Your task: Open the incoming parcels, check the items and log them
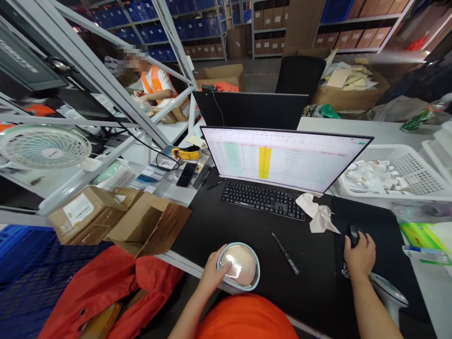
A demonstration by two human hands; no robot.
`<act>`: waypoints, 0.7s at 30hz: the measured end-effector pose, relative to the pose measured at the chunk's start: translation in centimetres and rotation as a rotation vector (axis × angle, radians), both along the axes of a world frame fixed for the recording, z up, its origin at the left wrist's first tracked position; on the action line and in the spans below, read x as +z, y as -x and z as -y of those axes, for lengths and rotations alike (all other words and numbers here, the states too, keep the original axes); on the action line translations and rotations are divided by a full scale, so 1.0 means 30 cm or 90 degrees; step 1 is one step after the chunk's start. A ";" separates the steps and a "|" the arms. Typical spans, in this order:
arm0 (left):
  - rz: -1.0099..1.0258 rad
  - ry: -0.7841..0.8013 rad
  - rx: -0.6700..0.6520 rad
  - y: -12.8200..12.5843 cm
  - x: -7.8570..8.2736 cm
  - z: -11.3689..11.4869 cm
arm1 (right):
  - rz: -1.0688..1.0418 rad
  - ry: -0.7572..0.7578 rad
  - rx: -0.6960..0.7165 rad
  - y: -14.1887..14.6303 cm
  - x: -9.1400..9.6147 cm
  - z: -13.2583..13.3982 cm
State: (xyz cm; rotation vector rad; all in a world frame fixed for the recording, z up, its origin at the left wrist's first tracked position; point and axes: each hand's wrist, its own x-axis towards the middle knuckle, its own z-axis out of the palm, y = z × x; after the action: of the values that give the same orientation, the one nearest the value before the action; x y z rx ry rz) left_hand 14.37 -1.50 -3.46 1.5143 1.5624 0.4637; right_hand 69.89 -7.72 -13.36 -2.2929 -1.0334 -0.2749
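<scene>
My left hand (pixel 213 269) grips the edge of a round, pale pink dome in a light-blue rim (pixel 240 266), resting it on the front edge of a black desk (pixel 318 268). My right hand (pixel 359 254) lies over a black computer mouse (pixel 353 235) on a dark mouse pad (pixel 370 221). A black pen (pixel 285 253) lies between my hands, and a crumpled tissue (pixel 318 214) sits beyond my right hand. Part of the mouse is hidden under my fingers.
A keyboard (pixel 263 200) lies before a lit monitor (pixel 284 160). A handheld scanner (pixel 390 294) sits by my right forearm. Open cardboard boxes (pixel 137 221) stand left of the desk, and a white basket (pixel 391 172) holds small items at right. A co-worker (pixel 155 82) in an orange vest sits beyond the shelving.
</scene>
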 end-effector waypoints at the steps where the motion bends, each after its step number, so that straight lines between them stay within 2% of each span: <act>1: -0.001 -0.005 -0.007 0.002 0.006 -0.008 | 0.003 0.001 0.004 -0.002 -0.001 -0.001; 7: 0.028 -0.023 -0.071 -0.023 0.055 -0.039 | 0.019 0.004 0.007 -0.007 -0.005 -0.004; 15: 0.005 -0.019 -0.044 -0.040 0.068 -0.037 | 0.019 0.002 -0.020 0.000 -0.007 0.000; 21: 0.003 -0.027 -0.047 -0.041 0.068 -0.035 | 0.022 0.036 -0.025 -0.001 -0.013 -0.002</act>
State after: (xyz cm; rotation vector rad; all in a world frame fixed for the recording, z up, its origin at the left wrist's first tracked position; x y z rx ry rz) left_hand 15.59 -0.46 -1.42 1.5967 1.4965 0.4603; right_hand 69.93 -7.65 -13.74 -2.3685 -1.0255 -0.3061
